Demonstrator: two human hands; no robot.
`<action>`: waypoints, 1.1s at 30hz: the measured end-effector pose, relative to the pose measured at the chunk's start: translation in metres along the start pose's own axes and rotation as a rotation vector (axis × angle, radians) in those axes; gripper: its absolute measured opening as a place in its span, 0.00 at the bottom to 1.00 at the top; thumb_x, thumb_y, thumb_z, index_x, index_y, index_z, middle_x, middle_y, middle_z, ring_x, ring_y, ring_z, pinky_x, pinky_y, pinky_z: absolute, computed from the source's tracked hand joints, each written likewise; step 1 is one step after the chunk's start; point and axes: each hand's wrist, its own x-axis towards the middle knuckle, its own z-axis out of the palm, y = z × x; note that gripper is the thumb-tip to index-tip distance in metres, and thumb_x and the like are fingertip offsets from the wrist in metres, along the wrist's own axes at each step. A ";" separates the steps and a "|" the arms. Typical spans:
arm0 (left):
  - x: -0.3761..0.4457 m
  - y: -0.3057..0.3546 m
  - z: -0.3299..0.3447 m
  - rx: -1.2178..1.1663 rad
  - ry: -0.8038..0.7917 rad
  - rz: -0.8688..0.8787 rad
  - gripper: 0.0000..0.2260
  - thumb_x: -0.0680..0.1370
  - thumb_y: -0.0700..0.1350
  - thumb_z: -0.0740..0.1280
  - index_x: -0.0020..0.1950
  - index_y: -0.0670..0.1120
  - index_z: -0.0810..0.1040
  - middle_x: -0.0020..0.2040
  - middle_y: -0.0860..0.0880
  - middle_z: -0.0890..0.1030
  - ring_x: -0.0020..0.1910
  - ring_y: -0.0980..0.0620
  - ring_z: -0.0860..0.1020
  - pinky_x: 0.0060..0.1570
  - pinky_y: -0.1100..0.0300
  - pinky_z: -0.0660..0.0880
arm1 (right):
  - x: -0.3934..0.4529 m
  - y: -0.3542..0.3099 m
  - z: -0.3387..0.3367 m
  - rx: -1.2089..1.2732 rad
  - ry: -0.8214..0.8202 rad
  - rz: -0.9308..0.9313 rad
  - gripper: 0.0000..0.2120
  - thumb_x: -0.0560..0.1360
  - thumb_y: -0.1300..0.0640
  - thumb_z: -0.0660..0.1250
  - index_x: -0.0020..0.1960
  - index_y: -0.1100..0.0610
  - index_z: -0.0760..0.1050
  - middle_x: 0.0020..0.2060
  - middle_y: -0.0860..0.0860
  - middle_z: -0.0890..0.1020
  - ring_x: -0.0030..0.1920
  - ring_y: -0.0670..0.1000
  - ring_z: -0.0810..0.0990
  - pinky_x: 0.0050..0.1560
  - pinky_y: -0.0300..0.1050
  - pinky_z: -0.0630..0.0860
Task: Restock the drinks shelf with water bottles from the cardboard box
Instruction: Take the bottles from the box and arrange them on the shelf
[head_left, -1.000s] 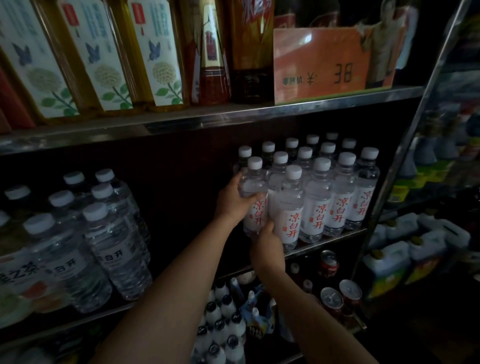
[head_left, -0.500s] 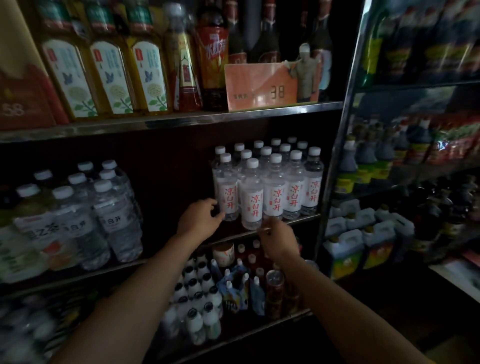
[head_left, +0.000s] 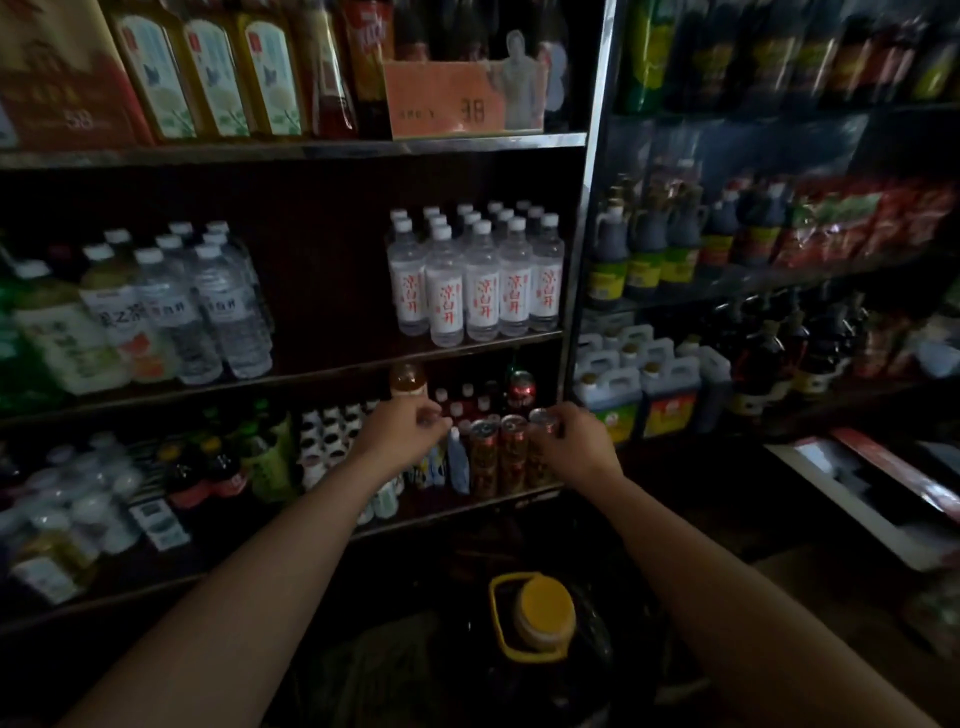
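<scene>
Inspector: Where is the stock?

Clerk: Clear plastic white-capped water bottles (head_left: 480, 283), white labels with red characters, stand on the steel-edged middle shelf (head_left: 467, 347). An orange card (head_left: 444, 98) above them reads 38.

Inspector: Hands?

Clerk: Both below that shelf. The left hand (head_left: 402, 428) is loosely curled, empty. The right hand (head_left: 579, 441) is by the red cans (head_left: 498, 454); grip cannot be told.

Motion blur smears the bottles at the far left (head_left: 62, 499), and darkness swallows everything around the yellow-capped jug (head_left: 543, 616).
</scene>
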 end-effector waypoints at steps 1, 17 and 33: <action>-0.009 0.005 0.004 0.011 -0.008 0.010 0.16 0.77 0.54 0.66 0.61 0.47 0.78 0.59 0.50 0.79 0.57 0.50 0.77 0.55 0.57 0.73 | -0.011 0.004 -0.005 0.008 0.016 -0.001 0.21 0.75 0.41 0.64 0.59 0.56 0.75 0.53 0.55 0.79 0.54 0.57 0.78 0.52 0.51 0.77; -0.127 0.038 0.127 -0.071 -0.208 0.102 0.11 0.78 0.51 0.66 0.57 0.48 0.80 0.52 0.52 0.81 0.53 0.53 0.78 0.48 0.60 0.73 | -0.174 0.121 -0.016 0.152 0.144 0.300 0.18 0.76 0.47 0.66 0.59 0.59 0.76 0.52 0.54 0.81 0.54 0.54 0.79 0.45 0.40 0.69; -0.239 0.003 0.417 -0.025 -0.558 0.063 0.11 0.77 0.49 0.67 0.58 0.49 0.78 0.49 0.55 0.78 0.50 0.56 0.76 0.49 0.60 0.74 | -0.320 0.370 0.064 0.204 -0.020 0.633 0.16 0.77 0.51 0.66 0.62 0.57 0.73 0.52 0.50 0.78 0.49 0.48 0.77 0.43 0.40 0.75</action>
